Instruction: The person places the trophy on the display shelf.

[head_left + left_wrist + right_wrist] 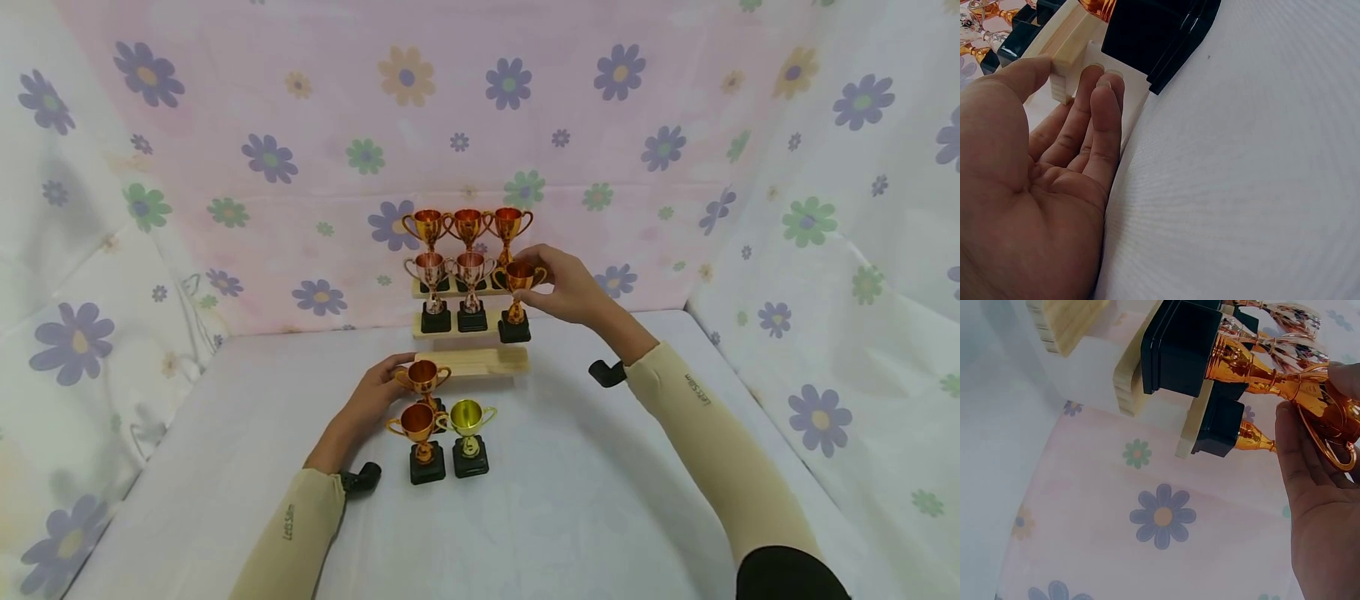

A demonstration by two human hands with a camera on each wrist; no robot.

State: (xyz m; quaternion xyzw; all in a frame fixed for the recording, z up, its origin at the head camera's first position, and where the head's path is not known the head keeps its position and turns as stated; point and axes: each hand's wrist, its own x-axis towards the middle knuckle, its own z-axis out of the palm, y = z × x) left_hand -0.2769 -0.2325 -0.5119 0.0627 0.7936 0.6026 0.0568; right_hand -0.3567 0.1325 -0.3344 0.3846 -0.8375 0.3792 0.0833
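Note:
My right hand pinches the cup of a copper-orange trophy between thumb and fingers. In the right wrist view, that trophy's black base is right at the end of the middle wooden step. Two rose-gold trophies stand to its left on this step. My left hand holds the left end of the bottom wooden step. In the left wrist view, the thumb touches the plank's corner and the curved fingers reach below it.
Three copper-orange trophies line the top step. In front of the stand, on the white tabletop, are two copper-orange trophies and a yellow-gold one. Flowered cloth hangs behind and at both sides.

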